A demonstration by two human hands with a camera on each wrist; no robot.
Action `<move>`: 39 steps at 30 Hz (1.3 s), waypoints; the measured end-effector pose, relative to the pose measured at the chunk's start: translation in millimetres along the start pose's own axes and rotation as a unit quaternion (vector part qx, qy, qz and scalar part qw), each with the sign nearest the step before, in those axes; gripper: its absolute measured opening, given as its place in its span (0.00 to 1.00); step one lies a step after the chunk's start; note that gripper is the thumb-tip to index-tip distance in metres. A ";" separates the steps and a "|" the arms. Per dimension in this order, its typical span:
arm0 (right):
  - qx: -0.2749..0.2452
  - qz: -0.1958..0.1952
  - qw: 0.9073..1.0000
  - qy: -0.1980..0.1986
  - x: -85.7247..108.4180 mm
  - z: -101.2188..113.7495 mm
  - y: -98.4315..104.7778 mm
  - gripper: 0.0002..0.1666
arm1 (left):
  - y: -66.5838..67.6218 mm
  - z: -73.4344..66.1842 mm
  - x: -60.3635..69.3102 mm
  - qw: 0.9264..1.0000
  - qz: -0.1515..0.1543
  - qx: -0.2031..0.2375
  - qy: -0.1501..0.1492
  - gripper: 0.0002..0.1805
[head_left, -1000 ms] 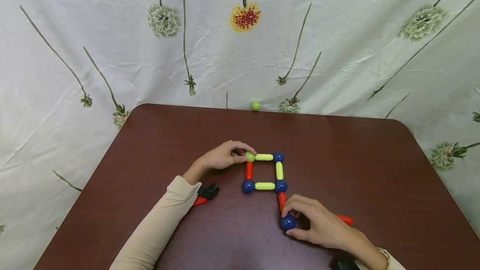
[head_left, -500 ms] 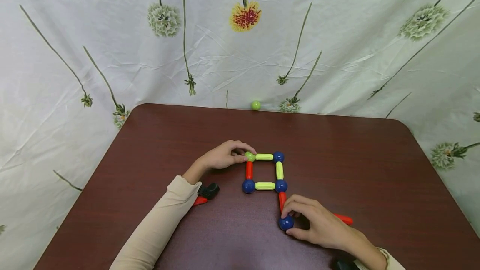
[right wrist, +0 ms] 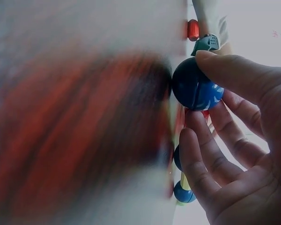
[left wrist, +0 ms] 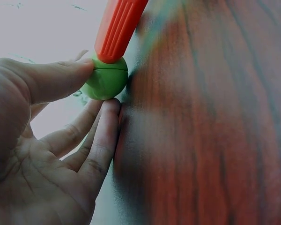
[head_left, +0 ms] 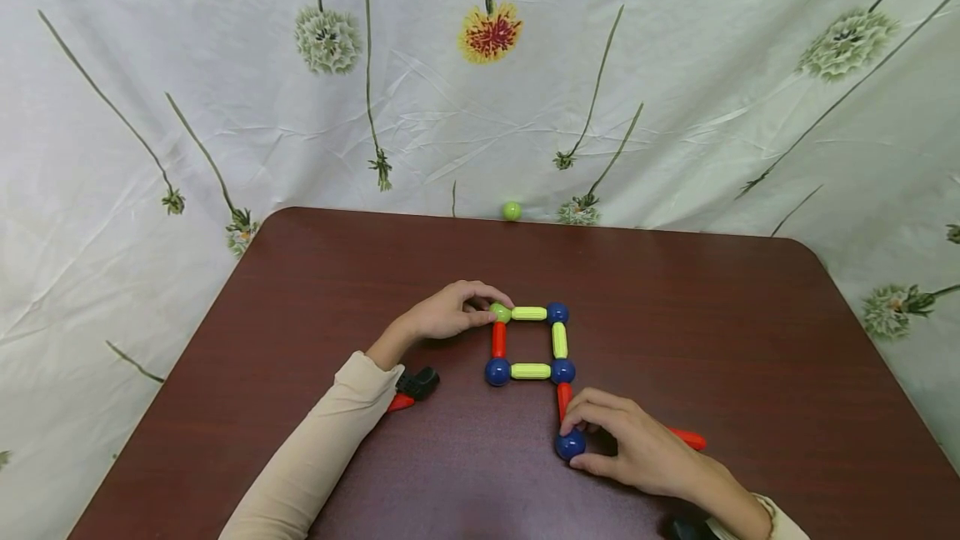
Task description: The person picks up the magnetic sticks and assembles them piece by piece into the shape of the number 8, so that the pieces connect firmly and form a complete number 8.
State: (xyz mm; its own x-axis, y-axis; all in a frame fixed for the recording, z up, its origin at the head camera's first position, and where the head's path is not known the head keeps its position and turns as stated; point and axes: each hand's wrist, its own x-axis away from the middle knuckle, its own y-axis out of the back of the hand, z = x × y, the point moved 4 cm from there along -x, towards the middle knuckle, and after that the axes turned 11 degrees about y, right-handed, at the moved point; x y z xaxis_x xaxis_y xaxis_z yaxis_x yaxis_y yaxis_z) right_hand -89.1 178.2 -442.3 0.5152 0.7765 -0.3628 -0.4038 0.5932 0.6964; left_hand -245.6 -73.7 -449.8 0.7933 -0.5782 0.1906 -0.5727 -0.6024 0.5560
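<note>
In the head view my left hand (head_left: 446, 312) pinches a green ball (head_left: 500, 312) at the far left corner of a square of magnetic rods and balls. A red rod (head_left: 498, 342) runs from it to a blue ball (head_left: 497, 372); yellow-green rods (head_left: 529, 371) form the other sides. Blue balls sit at the other corners. From the near right corner ball (head_left: 562, 371) a red rod (head_left: 565, 398) extends toward me. At its near end my right hand (head_left: 637, 450) holds a blue ball (right wrist: 196, 84) between thumb and fingers. The right fingers partly hide the joint.
Another red rod (head_left: 687, 438) lies beyond the right hand, partly covered by it. A red piece (head_left: 401, 402) shows beside the black wrist device (head_left: 420, 382) on the left. One green ball (head_left: 512, 211) rests at the table's far edge, by the flowered cloth (head_left: 420, 107).
The blue ball in my right hand has shifted slightly left, and its red rod has swung with it. My left hand stays on the green ball.
</note>
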 end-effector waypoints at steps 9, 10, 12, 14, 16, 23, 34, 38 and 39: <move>-0.011 -0.026 0.999 -0.016 -11.1 -2.6 13.1 0.17 | 0.2 -0.2 1.6 1.000 -0.003 0.001 -0.003 0.14; -0.007 -0.035 0.999 -0.026 -12.9 -4.7 15.3 0.18 | 0.4 -0.1 1.8 1.000 -0.004 0.001 -0.002 0.14; 0.001 -0.053 0.997 -0.051 -16.2 -10.0 19.4 0.23 | 0.5 -0.2 2.5 1.000 -0.005 0.001 -0.004 0.14; -0.003 -0.070 0.994 -0.079 -19.3 -16.1 22.9 0.28 | 0.3 -0.1 3.0 1.000 -0.006 0.002 -0.004 0.14; -0.021 -0.087 0.990 -0.109 -21.4 -23.0 25.7 0.32 | -0.3 -0.2 3.3 1.000 -0.006 0.002 -0.003 0.14; -0.099 -0.111 0.971 -0.185 -24.7 -44.0 26.3 0.39 | -1.9 -0.8 2.8 1.000 -0.002 0.002 -0.004 0.14; -0.150 -0.050 0.961 -0.229 -25.5 -56.3 19.2 0.42 | -1.1 1.1 -0.7 1.000 0.002 -0.004 -0.004 0.15; -0.142 -0.037 0.963 -0.224 -25.7 -58.8 17.4 0.42 | 3.7 -0.3 1.4 1.000 -0.003 -0.013 -0.007 0.16; -0.140 -0.035 0.964 -0.223 -25.8 -59.3 16.9 0.42 | 6.1 -1.1 2.8 1.000 -0.006 -0.015 -0.009 0.16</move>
State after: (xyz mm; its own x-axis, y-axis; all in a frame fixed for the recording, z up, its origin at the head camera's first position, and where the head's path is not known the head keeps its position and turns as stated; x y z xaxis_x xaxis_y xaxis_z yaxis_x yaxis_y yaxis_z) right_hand -154.0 180.8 -457.9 0.7977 0.6004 -0.0570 -0.5120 0.7241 0.4621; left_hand -246.6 -78.3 -445.0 0.7962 -0.5806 0.1702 -0.5565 -0.5923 0.5826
